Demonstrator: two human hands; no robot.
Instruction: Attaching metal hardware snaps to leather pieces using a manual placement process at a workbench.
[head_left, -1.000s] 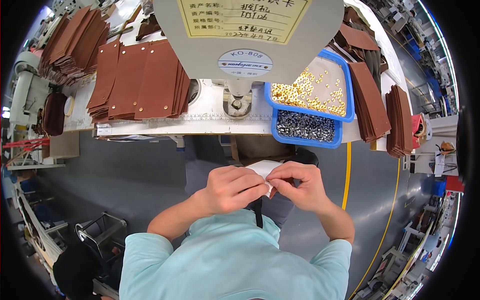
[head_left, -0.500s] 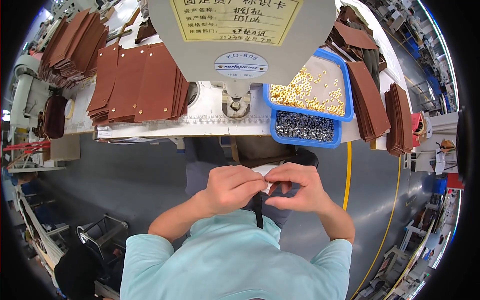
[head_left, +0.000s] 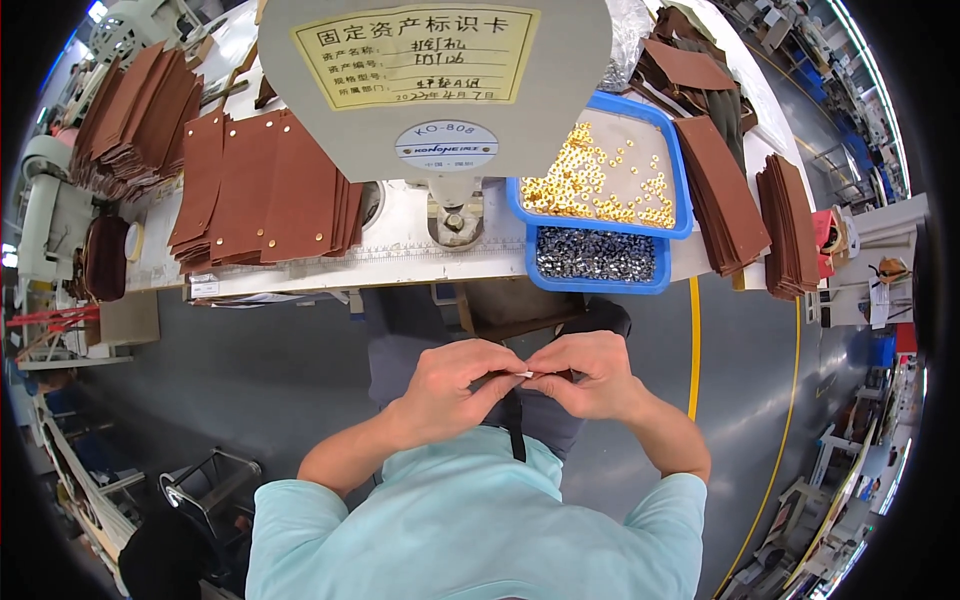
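Above my lap, in front of the table edge, my left hand and my right hand meet fingertip to fingertip. Both are closed in a pinch on a small white paper-like piece. Just a thin pale edge of it shows between the fingertips; my fingers cover the rest, so its exact kind is unclear. Beyond my hands, over the table, stands a pale grey press machine with a yellow label. Its metal lower tip is close to the table's front edge.
A blue tray of small gold rings sits partly over another blue tray holding dark metal pieces. Brown leather panels with gold studs lie left of the machine. More brown strips lie at right. The white table edge borders my lap.
My fingertips have come together over the white piece, which shows far less than before. My right thumb has closed in. The view has shifted slightly, moving the machine and trays left.
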